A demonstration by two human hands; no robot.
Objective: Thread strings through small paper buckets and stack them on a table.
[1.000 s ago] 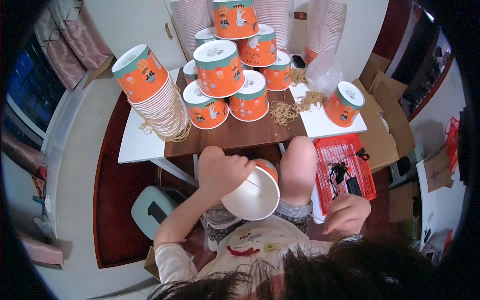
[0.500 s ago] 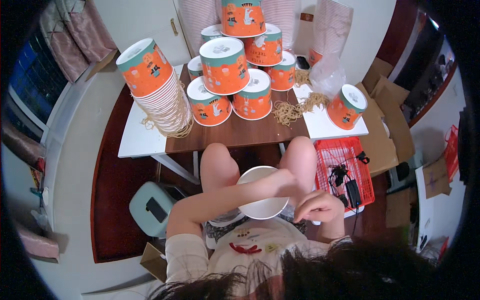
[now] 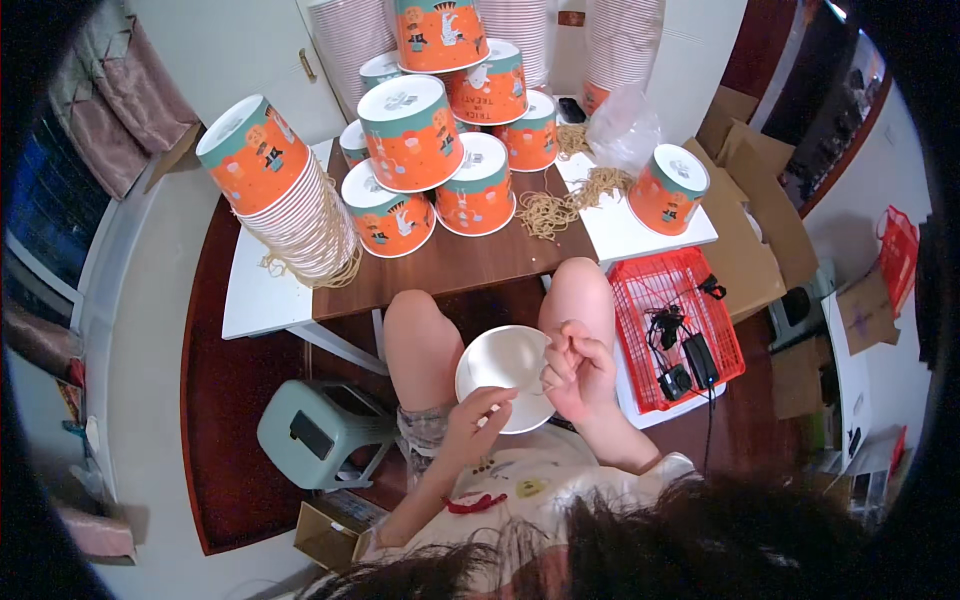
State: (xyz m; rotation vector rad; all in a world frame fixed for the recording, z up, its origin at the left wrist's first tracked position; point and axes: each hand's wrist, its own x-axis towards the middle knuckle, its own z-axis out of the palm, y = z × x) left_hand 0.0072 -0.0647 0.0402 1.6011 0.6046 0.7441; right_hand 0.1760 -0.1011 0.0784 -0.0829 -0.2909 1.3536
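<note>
A white paper bucket (image 3: 492, 352) stands between my thighs with its open mouth up. My left hand (image 3: 478, 425) is at its near left rim, fingers curled and the thumb pressed toward them. Above the right rim my right hand (image 3: 580, 372) is raised, fingers bent and tips pinched together. Whatever lies between the fingers of either hand is too small to make out. Beige bands (image 3: 545, 215) lie in loose heaps on the table. More of them hang around a tilted stack of orange and green buckets (image 3: 262, 160) on the left.
Upturned orange buckets (image 3: 410, 135) are piled on the brown and white table (image 3: 470, 265). A single bucket (image 3: 670, 190) stands at its right end beside a clear plastic bag (image 3: 625, 130). A red basket (image 3: 640, 290) with black cables is on my right, a grey-green stool (image 3: 290, 440) on my left.
My left hand has drawn back from the bucket's right side to its near left rim, uncovering the inside. My right hand has risen and moved left. The whole view has shifted slightly.
</note>
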